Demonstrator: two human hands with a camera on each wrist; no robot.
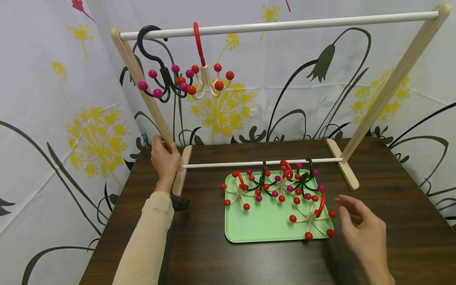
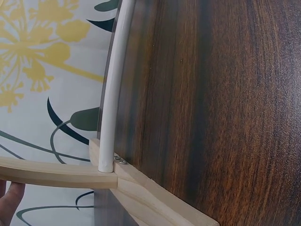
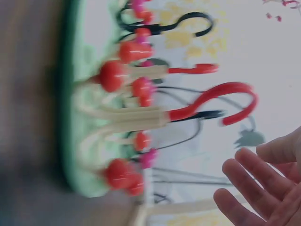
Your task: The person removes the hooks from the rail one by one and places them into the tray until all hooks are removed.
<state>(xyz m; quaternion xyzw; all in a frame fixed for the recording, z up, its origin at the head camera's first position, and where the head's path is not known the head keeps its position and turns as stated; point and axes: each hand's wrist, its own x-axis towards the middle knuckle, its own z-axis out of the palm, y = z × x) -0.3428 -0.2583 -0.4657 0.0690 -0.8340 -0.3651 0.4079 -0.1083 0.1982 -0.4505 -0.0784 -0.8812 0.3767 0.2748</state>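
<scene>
My left hand (image 1: 165, 160) holds the rack's left wooden upright (image 1: 147, 97) low down, just above its foot. In the left wrist view only a bit of that hand (image 2: 10, 203) shows against the post. My right hand (image 1: 365, 233) is apart from everything, fingers relaxed, just right of the green tray (image 1: 256, 229). Closest to it is a beige multi-armed hanger with red balls and a red hook (image 1: 310, 217), upright at the tray's front right corner. In the right wrist view, that red hook (image 3: 235, 89) points towards the hand's fingertips (image 3: 230, 165).
From the white top rail (image 1: 285, 25) hang a black hanger with pink balls (image 1: 165, 79) and a beige one with red balls (image 1: 204, 79). Several more hangers (image 1: 261, 184) crowd the tray's back. A small black object (image 1: 181, 204) lies beside the left foot.
</scene>
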